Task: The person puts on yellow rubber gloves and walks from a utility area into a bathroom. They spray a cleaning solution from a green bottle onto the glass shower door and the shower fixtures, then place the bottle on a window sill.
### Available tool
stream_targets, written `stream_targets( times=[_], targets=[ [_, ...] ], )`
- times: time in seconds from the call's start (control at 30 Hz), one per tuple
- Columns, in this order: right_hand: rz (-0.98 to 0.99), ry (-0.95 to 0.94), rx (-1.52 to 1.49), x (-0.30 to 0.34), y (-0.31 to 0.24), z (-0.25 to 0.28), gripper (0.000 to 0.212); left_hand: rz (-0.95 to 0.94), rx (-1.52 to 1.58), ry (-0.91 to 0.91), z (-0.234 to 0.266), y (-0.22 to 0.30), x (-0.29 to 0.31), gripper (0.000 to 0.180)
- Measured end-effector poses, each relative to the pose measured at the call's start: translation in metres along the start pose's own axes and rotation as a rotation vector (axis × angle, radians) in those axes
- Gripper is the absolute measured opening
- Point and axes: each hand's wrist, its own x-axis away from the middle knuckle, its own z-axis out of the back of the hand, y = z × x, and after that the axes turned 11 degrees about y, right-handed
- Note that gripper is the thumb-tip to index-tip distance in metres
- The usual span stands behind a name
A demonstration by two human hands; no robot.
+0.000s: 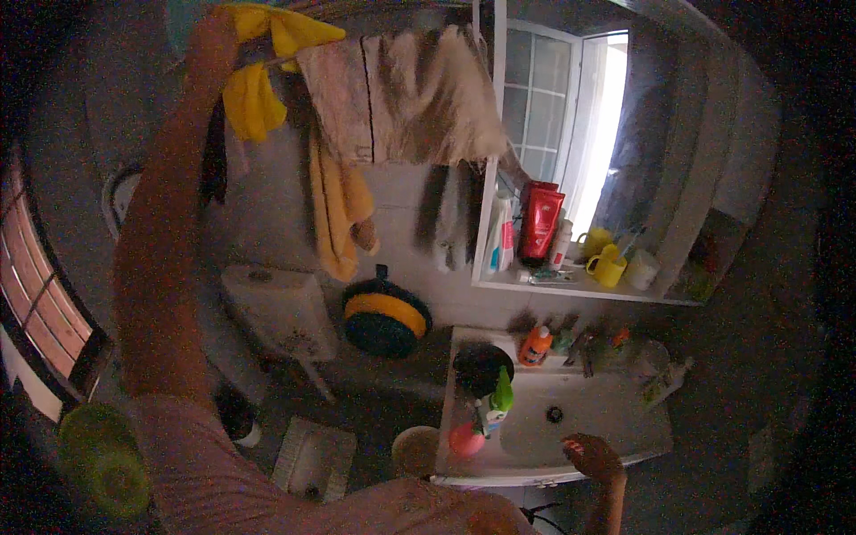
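My left arm stretches up at the far left, and my left hand (216, 31) is at a yellow cloth (299, 28), its fingers seemingly closed on the edge. More of the yellow fabric hangs below it, beside a rail with a beige towel (428, 98). The fingertips there are dim and partly hidden. My right hand (596, 459) hovers low by the front rim of the white washbasin (615, 428), fingers loosely bent and holding nothing visible. Nearest to it on the basin's left side are a green-topped spray bottle (499, 397) and a pink round item (465, 439).
An orange towel (339, 218) hangs under the rail, above a dark round basin with an orange band (385, 318). A mirror shelf (571, 290) holds red tubes (540, 223) and yellow cups (608, 267). An orange bottle (536, 346) stands behind the sink. A squat toilet (314, 455) lies below.
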Motion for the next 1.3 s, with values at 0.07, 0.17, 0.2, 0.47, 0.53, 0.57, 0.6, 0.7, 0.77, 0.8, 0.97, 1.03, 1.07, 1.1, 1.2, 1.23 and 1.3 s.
stream_targets(
  times=[0.07, 0.17, 0.2, 0.47, 0.53, 0.57, 0.6, 0.7, 0.77, 0.8, 0.97, 1.03, 1.07, 1.1, 1.2, 1.23, 1.3],
  targets=[
    [0.224, 0.101, 0.096, 0.001, 0.007, -0.003, 0.022, 0.012, 0.035, 0.042, 0.01, -0.005, -0.005, 0.014],
    [0.202, 0.131, 0.093, 0.005, 0.005, 0.0, 0.018, 0.049, 0.159, 0.156, 0.032, 0.004, 0.007, 0.012],
    [0.176, 0.11, 0.024, 0.003, 0.0, -0.003, 0.017, 0.022, 0.197, 0.189, 0.068, 0.017, -0.007, 0.011],
    [0.36, -0.042, -0.877, -0.043, -0.136, -0.039, 0.048, 0.284, 0.93, -0.325, 0.133, 0.142, 0.161, 0.011],
    [0.421, -0.1, -1.079, -0.065, -0.145, -0.054, 0.054, 0.355, 1.11, -0.554, 0.155, 0.189, 0.197, 0.012],
    [0.436, -0.195, -1.186, -0.07, -0.15, -0.06, 0.056, 0.378, 1.17, -0.65, 0.169, 0.205, 0.212, 0.012],
    [0.34, -0.31, -1.223, -0.067, -0.151, -0.059, 0.053, 0.407, 1.231, -0.731, 0.178, 0.22, 0.229, 0.013],
    [0.159, -0.477, -1.261, -0.06, -0.149, -0.052, 0.042, 0.452, 1.409, -0.82, 0.194, 0.258, 0.273, 0.015],
    [0.199, -0.359, -1.218, -0.042, -0.159, -0.037, 0.034, 0.417, 1.545, -0.712, 0.195, 0.281, 0.28, 0.015],
    [0.231, -0.264, -1.189, -0.038, -0.153, -0.037, 0.03, 0.394, 1.616, -0.634, 0.196, 0.292, 0.282, 0.015],
    [-0.087, -0.061, -1.034, -0.016, -0.12, -0.024, 0.02, 1.363, 2.111, -0.947, 0.203, 0.348, 0.294, 0.024],
    [-0.007, 0.123, -1.145, -0.014, -0.11, -0.022, 0.019, 1.881, 2.277, -1.129, 0.205, 0.369, 0.3, 0.042],
    [0.042, 0.213, -1.197, -0.014, -0.106, -0.02, 0.019, 1.924, 2.278, -1.16, 0.204, 0.377, 0.304, 0.047],
    [0.038, 0.288, -0.983, -0.01, -0.096, -0.014, 0.018, 1.966, 2.281, -1.19, 0.201, 0.388, 0.315, 0.054],
    [0.316, 0.832, -0.19, 0.003, -0.084, 0.002, 0.022, 1.957, 2.116, -1.475, 0.19, 0.419, 0.34, 0.05],
    [0.357, 0.83, -0.116, 0.009, -0.088, 0.008, 0.026, 2.065, 2.039, -1.586, 0.187, 0.431, 0.347, 0.048],
    [0.444, 0.824, 0.023, 0.018, -0.099, 0.016, 0.036, 1.826, 2.05, -1.81, 0.186, 0.453, 0.355, 0.038]
  ],
)
